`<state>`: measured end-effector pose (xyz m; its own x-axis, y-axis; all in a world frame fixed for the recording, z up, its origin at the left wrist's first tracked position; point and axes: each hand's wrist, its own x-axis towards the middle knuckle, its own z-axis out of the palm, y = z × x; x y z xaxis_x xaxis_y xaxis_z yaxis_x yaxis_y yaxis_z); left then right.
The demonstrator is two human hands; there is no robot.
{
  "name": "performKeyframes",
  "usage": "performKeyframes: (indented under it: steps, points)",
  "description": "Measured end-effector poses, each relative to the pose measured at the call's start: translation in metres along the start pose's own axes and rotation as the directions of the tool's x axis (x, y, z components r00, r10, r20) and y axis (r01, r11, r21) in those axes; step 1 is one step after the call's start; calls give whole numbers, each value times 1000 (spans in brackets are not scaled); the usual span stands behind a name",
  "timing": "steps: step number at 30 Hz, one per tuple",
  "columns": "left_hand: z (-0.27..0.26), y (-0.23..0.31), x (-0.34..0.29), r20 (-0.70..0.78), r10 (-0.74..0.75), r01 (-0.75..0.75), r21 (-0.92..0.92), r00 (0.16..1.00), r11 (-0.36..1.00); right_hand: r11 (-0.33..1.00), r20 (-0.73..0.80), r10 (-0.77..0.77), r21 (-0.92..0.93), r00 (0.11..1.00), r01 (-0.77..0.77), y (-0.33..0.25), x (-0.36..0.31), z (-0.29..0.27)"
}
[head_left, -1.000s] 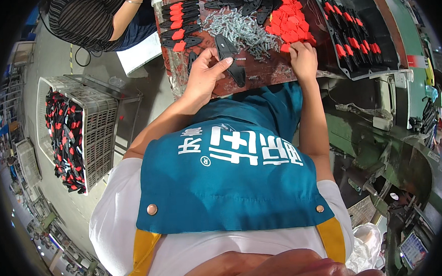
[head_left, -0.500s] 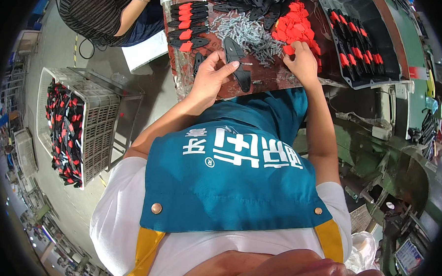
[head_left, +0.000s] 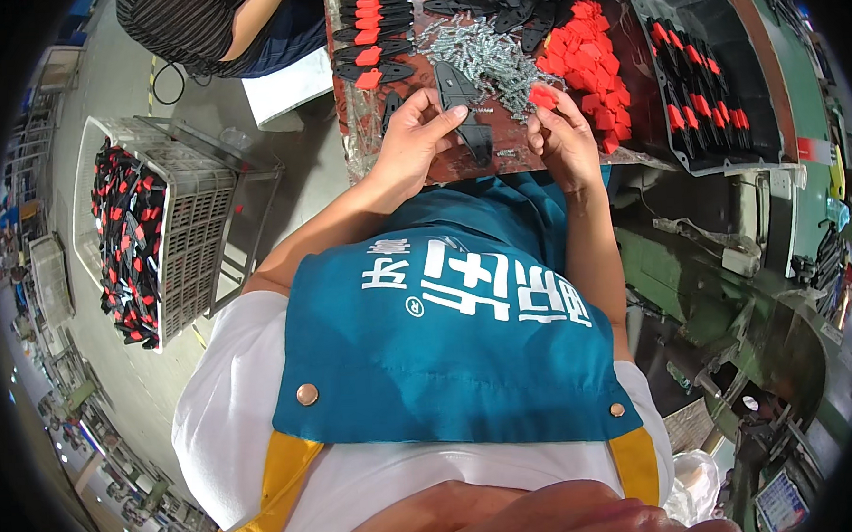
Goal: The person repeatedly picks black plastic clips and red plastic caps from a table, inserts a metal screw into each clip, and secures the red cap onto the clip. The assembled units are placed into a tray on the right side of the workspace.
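A tapered black plastic piece [head_left: 454, 86] is pinched between thumb and fingers of the left hand [head_left: 417, 141], over the surface's [head_left: 521, 136] near edge. Near it, the right hand [head_left: 567, 148] grips a red plastic piece [head_left: 541, 97] in closed fingertips. Beyond lie silvery coil springs [head_left: 478, 53]; rightward, a red heap [head_left: 588, 54], then a black tray [head_left: 765, 123].

Got a long, tapered black plastic piece [head_left: 454, 87] pinched mid-length in the left hand [head_left: 409, 143], slanting top-left to bottom-right, with a thin silver metal coil spring [head_left: 483, 110] poking out to its right. Little bright red plastic piece [head_left: 541, 96] sits in the right hand's [head_left: 567, 146] fingertips, not touching the black one.
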<state>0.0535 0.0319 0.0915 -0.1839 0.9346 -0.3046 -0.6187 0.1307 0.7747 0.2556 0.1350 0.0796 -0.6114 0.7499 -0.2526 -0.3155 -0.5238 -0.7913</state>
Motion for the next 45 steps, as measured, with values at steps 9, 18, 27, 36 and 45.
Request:
performKeyframes:
  steps: [9, 18, 27, 36, 45]
  points:
    - [-2, -2, 2, -21, 2, -1, 30, 1000, 1000, 966, -85, -167, -214, 982, 146, 15, 3, 21]
    - [-3, -2, 2, -48, 35, -32, 71, 998, 997, 946, -38, -229, -244, 973, 213, 18, -6, 43]
    - [-2, 2, -1, 62, 210, -219, 267, 976, 938, 880, -77, -293, -411, 953, 237, 20, -13, 44]
    - [0, 18, -5, 207, 107, -176, 354, 972, 918, 863, -87, -320, -437, 944, 252, 16, -21, 51]
    - [-14, 9, -1, 142, 166, -216, 501, 976, 838, 747, -91, -409, -605, 908, 276, 24, -19, 64]
